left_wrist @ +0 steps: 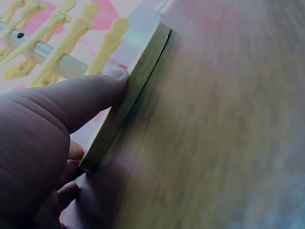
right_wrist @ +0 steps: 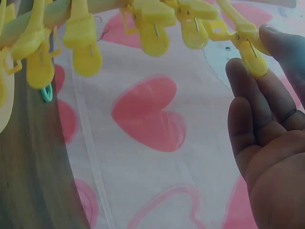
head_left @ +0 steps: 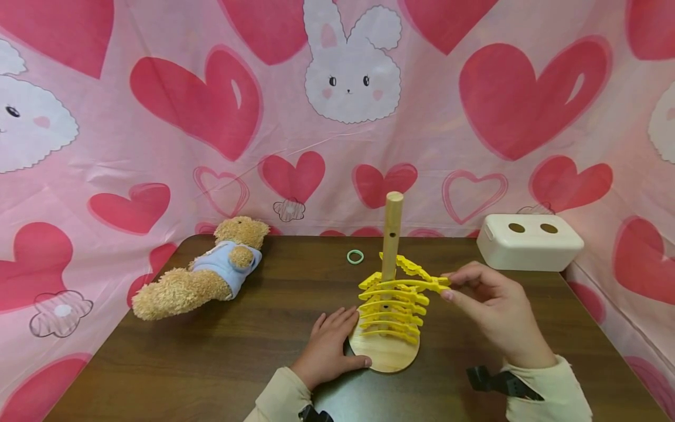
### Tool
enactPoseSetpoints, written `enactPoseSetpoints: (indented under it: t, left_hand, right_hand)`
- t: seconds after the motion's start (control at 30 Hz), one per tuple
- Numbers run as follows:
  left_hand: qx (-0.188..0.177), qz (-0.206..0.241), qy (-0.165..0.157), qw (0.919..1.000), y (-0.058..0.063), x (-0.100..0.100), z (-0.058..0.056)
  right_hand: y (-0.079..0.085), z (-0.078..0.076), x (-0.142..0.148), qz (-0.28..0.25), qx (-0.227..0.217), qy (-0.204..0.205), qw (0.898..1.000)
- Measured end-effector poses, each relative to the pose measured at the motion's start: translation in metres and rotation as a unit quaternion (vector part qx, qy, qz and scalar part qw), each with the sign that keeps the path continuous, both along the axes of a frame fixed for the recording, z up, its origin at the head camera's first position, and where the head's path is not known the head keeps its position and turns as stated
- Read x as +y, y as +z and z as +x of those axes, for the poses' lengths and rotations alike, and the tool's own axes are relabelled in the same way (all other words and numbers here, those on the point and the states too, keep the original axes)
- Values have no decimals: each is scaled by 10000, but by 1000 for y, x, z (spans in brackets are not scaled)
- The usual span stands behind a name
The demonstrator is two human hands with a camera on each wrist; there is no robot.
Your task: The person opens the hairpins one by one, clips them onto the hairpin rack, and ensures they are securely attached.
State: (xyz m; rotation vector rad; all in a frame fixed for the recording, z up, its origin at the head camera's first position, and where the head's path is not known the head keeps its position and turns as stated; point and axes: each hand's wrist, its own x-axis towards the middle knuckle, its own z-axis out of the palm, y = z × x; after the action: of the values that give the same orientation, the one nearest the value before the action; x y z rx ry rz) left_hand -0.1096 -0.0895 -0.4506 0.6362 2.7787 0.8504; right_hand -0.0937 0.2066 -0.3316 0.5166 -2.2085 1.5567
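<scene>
A wooden stand with a round base and an upright post carries several yellow spring clips, stacked along the post. Between its thumb and fingers my right hand pinches the handle end of the topmost yellow clip. That clip's two long jaws are spread at the post; the right wrist view shows its handle between the fingertips. Down at the base's left edge, my left hand holds the stand, the thumb on the rim and the fingers beside it, as the left wrist view also shows.
On the left of the dark wooden table lies a teddy bear in a blue shirt. A green ring lies behind the stand. At the back right stands a white box with two round holes. A pink heart-patterned cloth hangs behind.
</scene>
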Motion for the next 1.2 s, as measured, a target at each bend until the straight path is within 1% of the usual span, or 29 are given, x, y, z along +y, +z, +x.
enactPoseSetpoints:
  t: [0.2,0.4,0.7,0.8,1.03,1.2]
  left_hand:
    - [-88,8,15,10000,1,0,0]
    - [-159,2,42,9999,2,1,0]
    - [-181,1,37,9998,3,0,0]
    - [-162,0,19,9999,3,0,0]
    - [-157,1,7,9999,1,0,-1]
    - [-127,25,1,9999,-1,-2,-1]
  right_hand:
    - [2,-2,-11,-107,15,218,9997]
    - [7,-1,-18,-5,-134,180,9997]
    - [5,0,-26,-248,-123,305,9991]
    - [5,0,-28,-262,-114,279,9992]
    - [4,0,-32,-335,-247,49,9991]
    - [3,0,-31,-318,-387,76,9987]
